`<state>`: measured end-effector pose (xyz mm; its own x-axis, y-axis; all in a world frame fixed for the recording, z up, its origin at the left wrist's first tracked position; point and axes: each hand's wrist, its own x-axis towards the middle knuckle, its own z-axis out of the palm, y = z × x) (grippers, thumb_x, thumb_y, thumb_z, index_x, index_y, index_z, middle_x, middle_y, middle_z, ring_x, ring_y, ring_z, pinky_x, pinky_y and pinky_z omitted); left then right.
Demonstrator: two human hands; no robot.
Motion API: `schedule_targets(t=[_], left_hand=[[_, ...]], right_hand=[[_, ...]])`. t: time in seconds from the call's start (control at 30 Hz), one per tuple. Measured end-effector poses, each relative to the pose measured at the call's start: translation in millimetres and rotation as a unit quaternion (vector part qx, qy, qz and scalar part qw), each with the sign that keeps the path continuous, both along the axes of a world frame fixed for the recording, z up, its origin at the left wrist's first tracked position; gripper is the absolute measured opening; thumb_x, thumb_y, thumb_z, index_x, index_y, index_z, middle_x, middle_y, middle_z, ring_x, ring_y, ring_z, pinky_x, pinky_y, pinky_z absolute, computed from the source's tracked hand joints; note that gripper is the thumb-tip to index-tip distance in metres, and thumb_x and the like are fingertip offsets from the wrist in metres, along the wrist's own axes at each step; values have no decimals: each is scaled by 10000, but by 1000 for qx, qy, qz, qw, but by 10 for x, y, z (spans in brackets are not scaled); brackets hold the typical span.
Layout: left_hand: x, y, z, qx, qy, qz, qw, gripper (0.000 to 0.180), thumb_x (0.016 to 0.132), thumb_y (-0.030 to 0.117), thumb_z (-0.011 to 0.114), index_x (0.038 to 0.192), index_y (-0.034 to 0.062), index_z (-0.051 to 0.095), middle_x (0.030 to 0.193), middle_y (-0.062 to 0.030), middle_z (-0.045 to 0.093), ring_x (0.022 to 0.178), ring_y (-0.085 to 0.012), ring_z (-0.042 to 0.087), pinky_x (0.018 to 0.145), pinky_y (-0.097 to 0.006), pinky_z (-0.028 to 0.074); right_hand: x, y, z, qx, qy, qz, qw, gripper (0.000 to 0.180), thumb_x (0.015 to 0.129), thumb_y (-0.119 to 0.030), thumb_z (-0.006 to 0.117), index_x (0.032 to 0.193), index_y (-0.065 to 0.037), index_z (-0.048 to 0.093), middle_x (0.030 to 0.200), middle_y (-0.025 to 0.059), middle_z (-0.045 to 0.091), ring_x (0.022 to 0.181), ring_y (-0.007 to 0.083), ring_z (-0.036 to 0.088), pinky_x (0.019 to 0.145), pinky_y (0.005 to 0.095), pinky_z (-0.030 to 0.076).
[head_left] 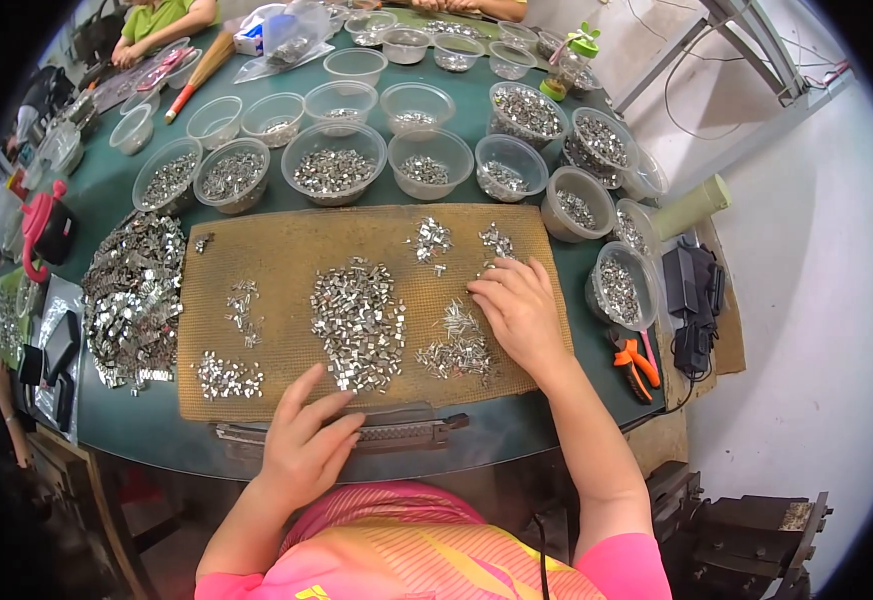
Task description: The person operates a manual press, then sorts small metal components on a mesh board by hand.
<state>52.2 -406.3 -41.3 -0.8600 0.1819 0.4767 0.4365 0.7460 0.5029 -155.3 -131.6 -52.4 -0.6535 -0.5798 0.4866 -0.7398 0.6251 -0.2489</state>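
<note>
A brown ribbed mat point(277, 235) lies before me with small shiny metal pieces sorted in piles. My left hand point(307, 440) is over its near edge, fingers apart and nothing visible in them, close to the large central pile point(359, 325). On the right side my right hand point(519, 310) rests low over the mat, fingers stretched out and slightly bent. Its fingertips are just below a small pile point(498, 241); what lies under the palm is hidden. Left of that hand is a heap of thin slivers point(457, 355). A grooved metal bar point(397, 434) lies along the mat's near edge.
Clear plastic tubs point(334, 175) of metal pieces line the far and right sides. A big heap of linked metal parts point(135, 300) sits left of the mat. Orange-handled pliers point(635, 365) lie at right, near black power adapters point(690, 290). Other people sit across the table.
</note>
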Motion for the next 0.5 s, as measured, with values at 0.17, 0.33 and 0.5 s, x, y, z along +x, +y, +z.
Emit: schedule_targets(t=[0.17,0.33,0.5], left_hand=[[-14,8,-41,-7,5,2,1000,293,793,51,796,1081,75,742,1196,-119,684,1304,-451,554,1035,-534,499],[-17,22,-72,-12,15,7,1000,279,796,56,794,1069,77,741,1158,-108,694,1274,-434,583,1025,-525,512],[-1,19,-63,-4,19,3,1000,264,798,58,792,1055,74,736,1141,-102,696,1259,-426,597,1017,-514,521]], right_hand=[[-135,-123,-50,31,-26,-30,999,54,895,-127,722,942,-103,729,999,56,675,1129,273,623,1116,541,374],[-163,-151,-41,25,-55,-28,998,44,901,-104,703,935,-90,726,1018,84,688,1164,291,627,1112,536,382],[-164,-66,-49,10,-83,-20,996,61,905,-104,701,954,-85,731,1036,93,699,1190,301,629,1113,545,384]])
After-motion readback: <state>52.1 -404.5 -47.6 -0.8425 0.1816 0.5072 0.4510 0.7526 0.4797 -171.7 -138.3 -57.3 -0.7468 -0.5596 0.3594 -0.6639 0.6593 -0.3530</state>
